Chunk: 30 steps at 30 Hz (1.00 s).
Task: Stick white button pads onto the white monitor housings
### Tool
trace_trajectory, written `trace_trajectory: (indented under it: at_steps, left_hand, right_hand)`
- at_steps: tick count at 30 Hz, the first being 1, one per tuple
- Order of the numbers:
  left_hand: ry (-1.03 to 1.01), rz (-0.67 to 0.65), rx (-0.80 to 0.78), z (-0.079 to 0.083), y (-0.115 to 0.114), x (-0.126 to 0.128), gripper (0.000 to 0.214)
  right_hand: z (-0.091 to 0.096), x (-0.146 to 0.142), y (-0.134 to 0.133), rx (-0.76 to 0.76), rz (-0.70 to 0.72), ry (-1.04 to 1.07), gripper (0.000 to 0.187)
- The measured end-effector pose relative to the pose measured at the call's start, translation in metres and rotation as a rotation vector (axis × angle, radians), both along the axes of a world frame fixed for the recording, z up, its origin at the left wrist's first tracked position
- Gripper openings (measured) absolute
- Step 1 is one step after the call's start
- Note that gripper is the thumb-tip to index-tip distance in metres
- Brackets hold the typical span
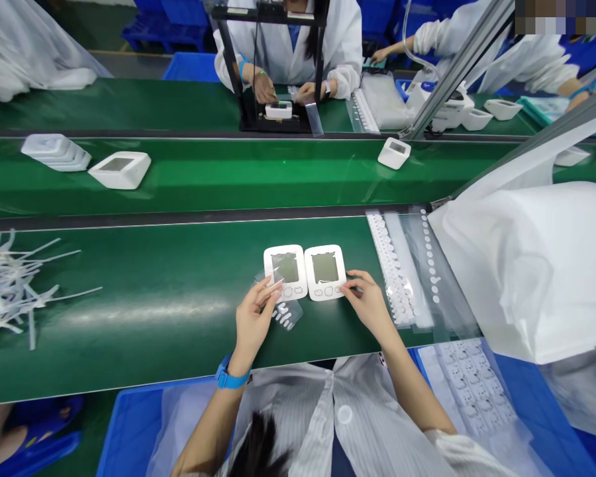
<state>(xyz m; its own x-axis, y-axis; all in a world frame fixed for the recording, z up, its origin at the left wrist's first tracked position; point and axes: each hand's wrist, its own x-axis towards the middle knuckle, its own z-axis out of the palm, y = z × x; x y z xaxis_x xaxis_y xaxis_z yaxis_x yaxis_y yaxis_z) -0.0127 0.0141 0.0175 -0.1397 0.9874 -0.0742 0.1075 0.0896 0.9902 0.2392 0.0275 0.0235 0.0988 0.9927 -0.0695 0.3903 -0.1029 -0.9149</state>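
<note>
Two white monitors with grey screens and outlined buttons lie side by side on the green bench: a left monitor (300, 275) and a right monitor (324, 268). My left hand (253, 315), wearing a blue wristband, is closed in a pinch on a thin clear film (277, 275) over the left monitor's lower left part. Under those fingers, a small clear sheet with white oval pieces (287, 316) lies on the bench. My right hand (368, 301) has its thumb and fingers closed at the lower right edge of the right monitor.
White strips (10, 291) are heaped at the left. Sticker sheets (395, 271) and a white bag (531, 265) lie at the right. Beyond, a green conveyor belt (258, 175) carries several white housings (122, 170). A co-worker (298, 53) works opposite behind a black frame (236, 66).
</note>
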Motion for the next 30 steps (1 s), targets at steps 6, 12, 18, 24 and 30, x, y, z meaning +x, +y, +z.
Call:
trace_trajectory:
  at_steps: [6,12,18,24,30]
  left_hand:
    - [-0.03,0.005,-0.018,0.001,0.001,0.001,0.041]
    - [-0.018,-0.005,-0.02,0.0,0.0,0.003,0.041]
    - [-0.031,-0.006,-0.014,0.001,0.0,0.004,0.041]
    - [-0.04,0.001,-0.026,0.001,0.0,0.005,0.041]
    - [-0.067,-0.019,-0.004,0.002,-0.002,0.007,0.04]
  right_hand:
    - [-0.002,-0.001,0.0,-0.001,0.008,-0.019,0.03]
    - [0.0,-0.004,0.0,-0.014,0.011,-0.029,0.027]
    - [0.001,-0.005,0.0,-0.003,0.019,-0.065,0.026]
    - [0.001,-0.008,-0.002,0.015,0.02,-0.077,0.025]
    - [-0.008,-0.002,0.0,-0.015,-0.025,0.106,0.028]
